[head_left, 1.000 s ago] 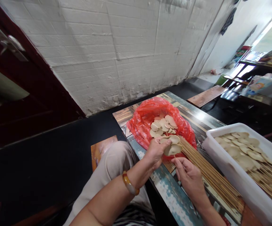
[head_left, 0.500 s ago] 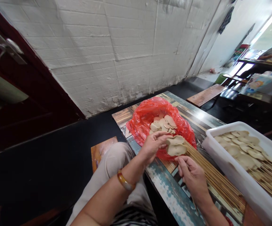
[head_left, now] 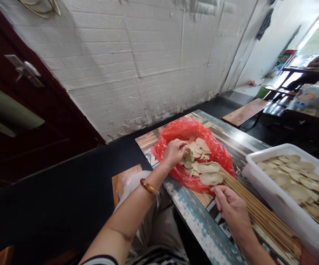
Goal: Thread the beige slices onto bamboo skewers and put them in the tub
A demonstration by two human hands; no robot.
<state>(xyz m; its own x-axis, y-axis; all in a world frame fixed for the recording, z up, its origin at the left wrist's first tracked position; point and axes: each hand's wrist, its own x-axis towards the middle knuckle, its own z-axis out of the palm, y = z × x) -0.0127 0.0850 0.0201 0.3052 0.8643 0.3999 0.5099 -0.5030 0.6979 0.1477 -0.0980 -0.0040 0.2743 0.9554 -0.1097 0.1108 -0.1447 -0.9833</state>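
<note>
The right hand point(head_left: 232, 206) pinches a thin stick point(head_left: 237, 247) between its thumb and fingers. Two flat slices point(head_left: 211, 178) sit at the top end of that stick, just past the fingertips, one above the other. They are pale tan, smooth and roundish, like wide ovals, and their edges bend up a bit. The left hand point(head_left: 175, 151) is inside the red bag point(head_left: 170, 136), with its fingers curled by the loose slices point(head_left: 202, 145). I cannot tell if it has picked one up. The loose slices are the same pale tan and lie in a messy pile. The red bag is thin, shiny and wrinkly, and it lies wide open on the tabletop point(head_left: 189, 206). Next to the right hand is a long bunch of brown sticks point(head_left: 264, 215). Past them is a white tub point(head_left: 279, 200) with more slices on sticks point(head_left: 294, 184).
</note>
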